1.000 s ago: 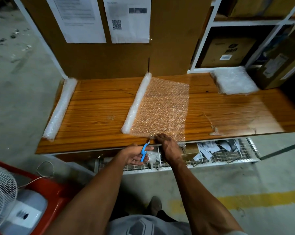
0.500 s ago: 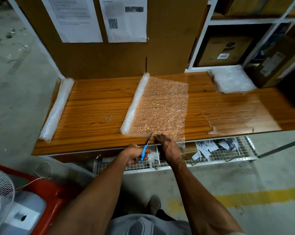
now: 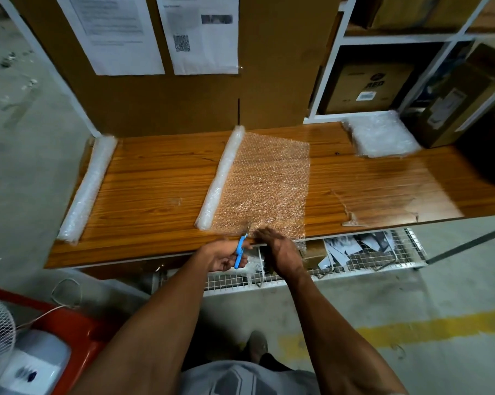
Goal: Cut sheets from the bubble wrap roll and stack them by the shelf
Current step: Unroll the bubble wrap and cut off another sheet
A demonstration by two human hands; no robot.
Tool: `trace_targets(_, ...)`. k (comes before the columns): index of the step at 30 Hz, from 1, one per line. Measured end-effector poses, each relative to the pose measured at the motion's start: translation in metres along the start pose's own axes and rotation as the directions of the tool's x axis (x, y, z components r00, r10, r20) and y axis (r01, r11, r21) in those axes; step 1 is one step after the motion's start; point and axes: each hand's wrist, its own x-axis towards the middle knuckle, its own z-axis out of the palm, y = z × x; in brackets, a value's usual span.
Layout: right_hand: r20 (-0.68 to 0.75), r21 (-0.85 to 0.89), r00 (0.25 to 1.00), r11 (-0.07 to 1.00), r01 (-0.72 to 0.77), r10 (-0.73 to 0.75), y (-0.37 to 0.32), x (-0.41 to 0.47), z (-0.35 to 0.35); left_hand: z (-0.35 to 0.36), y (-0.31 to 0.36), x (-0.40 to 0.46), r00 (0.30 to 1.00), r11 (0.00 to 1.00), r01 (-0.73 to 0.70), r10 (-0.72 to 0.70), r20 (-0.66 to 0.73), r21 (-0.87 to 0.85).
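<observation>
Your left hand grips scissors, blades at sheet near edge; right hand presses sheet flat; cut line runs away from you, parallel to roll.

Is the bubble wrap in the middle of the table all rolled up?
Partly unrolled: the roll lies on the table, a flat sheet spreading rightward from it.

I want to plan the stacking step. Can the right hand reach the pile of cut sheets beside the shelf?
Probably yes. The right hand presses the unrolled bubble wrap, and only bare tabletop lies between it and the pile of cut sheets.
</observation>
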Motion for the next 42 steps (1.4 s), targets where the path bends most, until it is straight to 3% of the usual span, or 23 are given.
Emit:
trace_targets(11, 0.002, -0.004, 1.000, 1.000, -0.019, 0.019, 0.007, 0.000, 0.002, 0.003, -0.003, 0.021, 0.996, 0.999, -0.006, 0.009, -0.093, 0.035)
trace_targets(18, -0.126, 0.092, 0.985, 0.990, -0.108, 0.120, 0.011, 0.013, 0.002, -0.006, 0.007, 0.019, 0.993, 0.996, 0.076, -0.080, 0.091, 0.046)
trace_targets(23, 0.114, -0.090, 0.966, 0.970, -0.224, 0.233, 0.024, 0.030, 0.004, -0.007, 0.018, 0.015, 0.994, 0.995, 0.079, -0.084, 0.073, 0.064)
trace_targets(27, 0.242, -0.185, 0.931, 0.955, -0.233, 0.274, 0.028, 0.035, 0.009, -0.008, 0.027, 0.018, 0.997, 0.996, 0.063, -0.066, 0.049, 0.063)
trace_targets(32, 0.279, -0.207, 0.916, 0.949, -0.236, 0.288, 0.030, 0.036, 0.009, -0.005, 0.032, 0.031, 0.999, 0.998, 0.050, -0.050, 0.020, 0.025)
trace_targets(39, 0.271, -0.207, 0.917, 0.948, -0.242, 0.293, 0.033, 0.036, 0.013, 0.002, 0.030, 0.034, 0.988, 0.999, -0.045, 0.045, -0.146, 0.000)
trace_targets(42, 0.255, -0.192, 0.919, 0.947, -0.258, 0.301, 0.036, 0.037, 0.015, 0.002, 0.034, 0.033, 0.992, 0.998, -0.049, 0.045, -0.115, -0.028)
